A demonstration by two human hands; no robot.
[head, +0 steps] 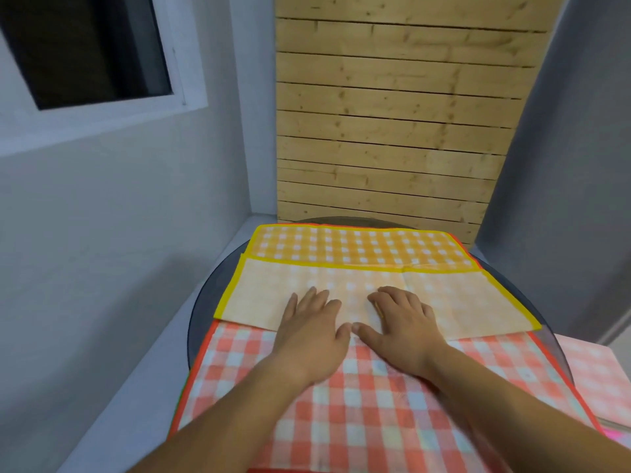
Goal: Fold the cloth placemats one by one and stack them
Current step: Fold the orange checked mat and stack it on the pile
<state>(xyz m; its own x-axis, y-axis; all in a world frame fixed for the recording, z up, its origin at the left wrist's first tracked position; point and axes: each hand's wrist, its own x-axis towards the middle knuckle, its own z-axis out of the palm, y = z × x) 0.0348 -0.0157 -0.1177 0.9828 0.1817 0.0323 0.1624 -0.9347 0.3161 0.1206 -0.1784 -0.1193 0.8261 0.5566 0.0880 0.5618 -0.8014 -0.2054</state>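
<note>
The yellow-and-white checked cloth placemat with a bright yellow border (358,246) lies across the far half of the round dark glass tabletop (204,295). Its near part is folded over, so that the paler, faded underside faces up and the checked face shows only in a strip along the far edge. Both hands rest flat on this pale folded flap, close to its near edge. The left hand (311,324) and the right hand (403,319) lie side by side with fingers straight and slightly spread, grasping nothing; their thumbs nearly meet over the flap's edge. The flap is smooth and thin, with one faint crease running up from beside the right hand. Under it, reaching towards the person, lies a red-and-white checked cloth placemat with an orange-red border (341,407), spread flat beneath both forearms. Beyond the tabletop's right rim lies a pale pink checked cloth (592,367). A panel of light wooden slats (392,114) stands behind.
</note>
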